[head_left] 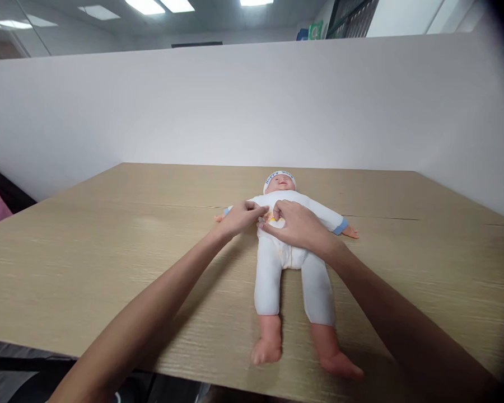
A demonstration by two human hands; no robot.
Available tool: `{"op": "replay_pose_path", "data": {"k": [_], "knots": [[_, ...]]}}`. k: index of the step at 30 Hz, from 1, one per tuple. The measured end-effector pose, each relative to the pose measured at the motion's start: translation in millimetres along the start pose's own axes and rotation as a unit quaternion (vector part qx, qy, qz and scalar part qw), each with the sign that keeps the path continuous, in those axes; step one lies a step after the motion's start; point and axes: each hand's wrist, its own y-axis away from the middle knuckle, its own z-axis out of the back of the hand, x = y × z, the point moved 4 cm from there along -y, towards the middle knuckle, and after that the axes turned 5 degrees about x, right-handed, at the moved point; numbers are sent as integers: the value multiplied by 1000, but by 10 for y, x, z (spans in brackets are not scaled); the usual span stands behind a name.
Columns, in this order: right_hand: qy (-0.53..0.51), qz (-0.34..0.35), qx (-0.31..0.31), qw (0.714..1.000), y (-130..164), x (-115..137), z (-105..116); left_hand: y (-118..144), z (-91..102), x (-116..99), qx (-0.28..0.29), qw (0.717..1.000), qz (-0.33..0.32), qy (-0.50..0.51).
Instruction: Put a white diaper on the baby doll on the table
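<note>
Doll (292, 246) lies face-up; left hand (240, 217) and right hand (296, 225) pinch its chest clothing.

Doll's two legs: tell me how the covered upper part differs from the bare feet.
The doll lies face up on the wooden table. Its white trouser legs are cloth and pale; the bare feet are pinkish and reach the near table edge. Both point toward the camera. The left hand and right hand pinch the shirt front.
</note>
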Motion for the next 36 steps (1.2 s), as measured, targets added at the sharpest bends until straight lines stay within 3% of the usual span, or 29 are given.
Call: {"op": "replay_pose_path", "data": {"k": [3,6,9,14,16,18,22,24,26,29,31,36], "knots": [[0,-14,8,1000,-31,-31,22,-131,-198,13,44,997,-34,51],[12,-33,2,999,-69,-90,17,-168,-187,183,-24,993,-48,102],[13,-31,-15,999,-89,-136,-9,-139,-140,345,-76,994,-59,55],[-9,-59,-60,996,-115,-250,-50,-129,-188,443,-54,996,-71,-1],[-19,-51,-86,995,-102,-248,-29,-122,-195,417,-78,994,-69,-14],[-36,-26,-117,992,-20,-179,31,-43,-190,323,-138,988,-63,-39],[-82,66,-161,981,486,124,185,461,-274,-100,-229,963,-103,-99],[-117,69,-143,980,850,221,195,800,-396,-308,-197,963,-139,-117],[-163,43,-73,983,1175,216,119,1078,-569,-416,-86,969,-168,-162],[-204,-4,20,979,1460,47,-31,1292,-764,-349,76,953,-170,-238],[-190,-31,20,981,1487,-113,-72,1278,-772,-236,93,950,-144,-261],[-91,-42,-13,995,1315,-254,-94,1037,-712,-84,40,957,-93,-272]]}}
